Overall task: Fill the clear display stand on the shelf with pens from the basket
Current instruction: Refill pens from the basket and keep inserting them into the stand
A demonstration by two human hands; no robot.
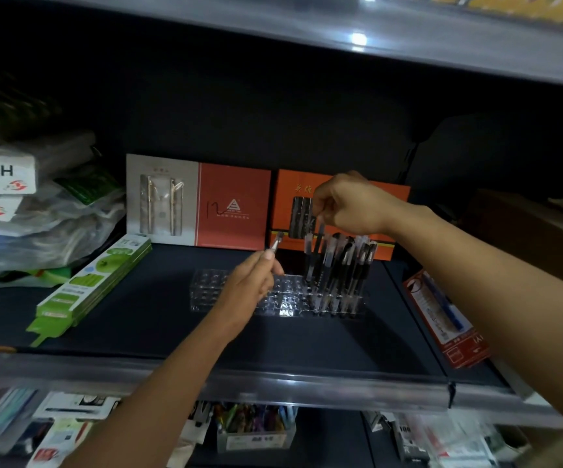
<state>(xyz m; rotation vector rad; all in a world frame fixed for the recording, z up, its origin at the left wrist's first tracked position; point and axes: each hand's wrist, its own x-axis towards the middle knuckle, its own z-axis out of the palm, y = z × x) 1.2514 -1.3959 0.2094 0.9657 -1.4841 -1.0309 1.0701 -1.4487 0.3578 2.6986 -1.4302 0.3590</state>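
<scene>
Clear display stand (pixel 239 292) at shelf middle, black pens (pixel 344 265) crowding its right end. Right hand (pixel 347 204) pinches pen (pixel 317 244) above stand's right holes; lower it upright. Left hand (pixel 253 285) pinches another pen (pixel 276 245) (held ready) over stand's empty middle.

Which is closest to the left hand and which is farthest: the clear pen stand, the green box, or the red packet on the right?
From the left hand, head view:
1. Clear display stand: right under and beside the hand.
2. Green box: lying off to the left on the shelf.
3. Red packet: far off at the shelf's right side.
</scene>
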